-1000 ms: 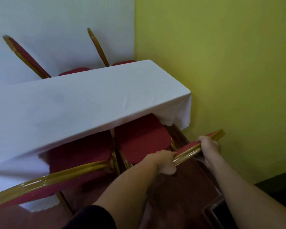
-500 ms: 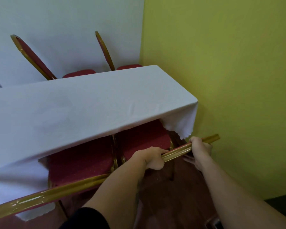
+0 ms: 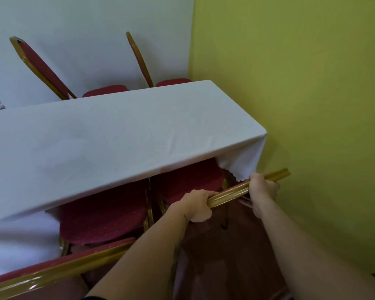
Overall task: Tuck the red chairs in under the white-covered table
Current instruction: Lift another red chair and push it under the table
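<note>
A long table under a white cloth [image 3: 121, 139] runs across the view. On its near side, the right red chair [image 3: 188, 180] has its seat partly under the table edge. My left hand [image 3: 196, 205] and my right hand [image 3: 263, 188] both grip the gold top rail of that chair's back [image 3: 230, 192]. Left of it, a second red chair [image 3: 104, 215] stands further out, its seat mostly exposed, its gold back rail [image 3: 59, 271] crossing the lower left.
Two more red chairs with gold frames [image 3: 41, 68] [image 3: 140, 59] stand on the table's far side against the white wall. A yellow-green wall [image 3: 312, 105] stands close to the table's right end. The floor [image 3: 230, 256] is dark reddish brown.
The right chair has slid forward, so more of its seat is under the table. Both hands moved forward with its back rail.
</note>
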`<state>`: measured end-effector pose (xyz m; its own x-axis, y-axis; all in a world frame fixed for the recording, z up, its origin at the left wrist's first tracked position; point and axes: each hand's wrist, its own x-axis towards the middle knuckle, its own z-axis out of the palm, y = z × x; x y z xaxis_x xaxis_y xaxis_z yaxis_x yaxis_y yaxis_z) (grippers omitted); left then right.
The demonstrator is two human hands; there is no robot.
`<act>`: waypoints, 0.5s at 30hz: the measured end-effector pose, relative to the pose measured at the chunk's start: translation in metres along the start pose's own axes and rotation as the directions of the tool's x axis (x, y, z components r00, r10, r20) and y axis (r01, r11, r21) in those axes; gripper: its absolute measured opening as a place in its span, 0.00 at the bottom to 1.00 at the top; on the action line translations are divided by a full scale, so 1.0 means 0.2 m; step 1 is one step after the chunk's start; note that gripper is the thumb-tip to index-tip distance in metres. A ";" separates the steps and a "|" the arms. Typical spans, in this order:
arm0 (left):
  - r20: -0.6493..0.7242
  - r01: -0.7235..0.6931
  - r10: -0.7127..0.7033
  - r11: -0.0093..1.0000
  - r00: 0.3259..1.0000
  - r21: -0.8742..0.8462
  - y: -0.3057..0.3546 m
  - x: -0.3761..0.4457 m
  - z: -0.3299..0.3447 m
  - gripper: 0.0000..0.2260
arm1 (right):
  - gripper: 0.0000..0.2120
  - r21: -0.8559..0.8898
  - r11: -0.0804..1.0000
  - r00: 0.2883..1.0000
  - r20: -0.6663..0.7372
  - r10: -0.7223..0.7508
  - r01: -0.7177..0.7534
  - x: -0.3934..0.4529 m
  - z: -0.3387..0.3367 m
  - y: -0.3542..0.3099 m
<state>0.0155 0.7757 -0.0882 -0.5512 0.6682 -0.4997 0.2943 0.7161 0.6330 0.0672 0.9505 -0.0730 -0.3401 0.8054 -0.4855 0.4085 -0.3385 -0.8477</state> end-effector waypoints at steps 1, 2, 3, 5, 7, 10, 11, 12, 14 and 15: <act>-0.024 0.004 -0.004 1.000 1.000 -0.007 0.00 0.00 0.01 0.35 | 0.23 -0.001 1.000 1.000 0.001 -0.001 0.001 0.00 0.00 0.00; -0.045 0.010 -0.011 1.000 0.999 -0.017 0.01 -0.01 0.02 0.34 | 0.23 0.000 1.000 1.000 0.003 -0.006 0.006 0.01 0.00 0.00; -0.064 0.020 -0.022 0.999 0.998 -0.031 0.01 -0.02 0.04 0.33 | 0.24 -0.001 1.000 1.000 0.008 -0.015 0.015 0.01 -0.01 0.01; -0.109 0.045 -0.051 0.997 0.993 -0.057 0.02 -0.04 0.05 0.28 | 0.26 -0.010 0.999 0.999 0.021 -0.033 0.033 0.01 -0.01 0.02; -0.143 0.062 -0.069 0.997 0.987 -0.047 0.00 -0.10 0.06 0.24 | 0.29 -0.023 0.999 0.998 0.038 -0.044 0.045 0.00 -0.03 0.02; -0.155 0.087 -0.090 0.996 0.984 -0.027 -0.05 -0.25 0.04 0.21 | 0.29 -0.047 0.999 0.994 0.112 -0.007 0.012 -0.03 -0.06 0.01; -0.161 0.101 -0.103 0.995 0.982 -0.026 -0.07 -0.31 0.02 0.20 | 0.27 -0.062 0.998 0.987 0.157 0.025 -0.015 -0.05 -0.07 0.00; -0.168 0.118 -0.120 0.993 0.978 -0.022 -0.10 -0.37 0.00 0.20 | 0.24 -0.075 0.996 0.976 0.209 0.064 -0.049 -0.07 -0.08 0.00; -0.166 0.159 -0.158 0.987 0.973 -0.011 -0.17 -0.50 -0.07 0.22 | 0.22 -0.071 0.993 0.949 0.295 0.115 -0.098 -0.14 -0.06 0.01; -0.159 0.177 -0.176 0.984 0.972 -0.004 -0.21 -0.57 -0.09 0.23 | 0.22 -0.070 0.992 0.940 0.317 0.122 -0.106 -0.18 -0.04 0.04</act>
<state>0.0520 0.6647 -0.0467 -0.7114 0.4913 -0.5026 0.1889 0.8225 0.5365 0.0895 0.9212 -0.0610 -0.5388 0.5614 -0.6281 0.5001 -0.3868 -0.7747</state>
